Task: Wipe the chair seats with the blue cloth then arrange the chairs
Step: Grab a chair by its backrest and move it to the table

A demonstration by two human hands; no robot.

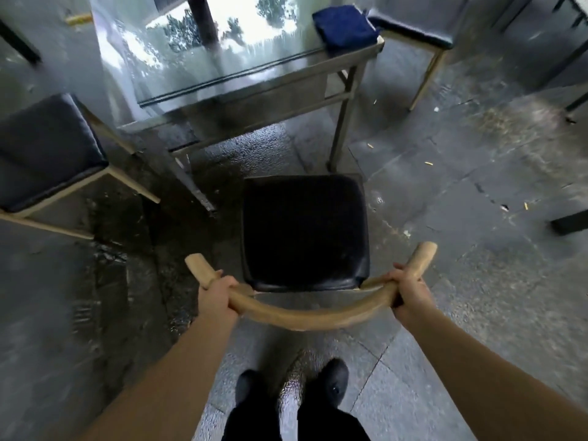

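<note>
— Left hand (217, 296) grips the curved wooden backrest (305, 316) of the chair near its left end, fingers wrapped around the rail. You see it also?

— Yes. And the right hand (405, 294) holds the same rail near its right end, fingers curled over the wood. Both arms are stretched forward, and the backrest runs between the two hands.

— Where is the seat?

— Just beyond the hands, between them. The black seat (305, 232) looks shiny. Its far edge is close to one leg of the table.

— And the blue cloth (345, 27)?

— Far ahead of the right hand, well apart from it. It lies folded on the corner of the glass tabletop (222, 58), near the edge. No hand touches it.

— Other chairs?

— One chair with a dark seat (47, 148) stands far to the left of the left hand, beside the table. Another chair (413, 23) stands beyond the cloth, just beside that corner of the tabletop.

— The floor (461, 186)?

— Grey stone slabs, wet-looking under the table. Below the hands I see the person's two dark shoes (332, 381) standing on it, behind the backrest.
</note>
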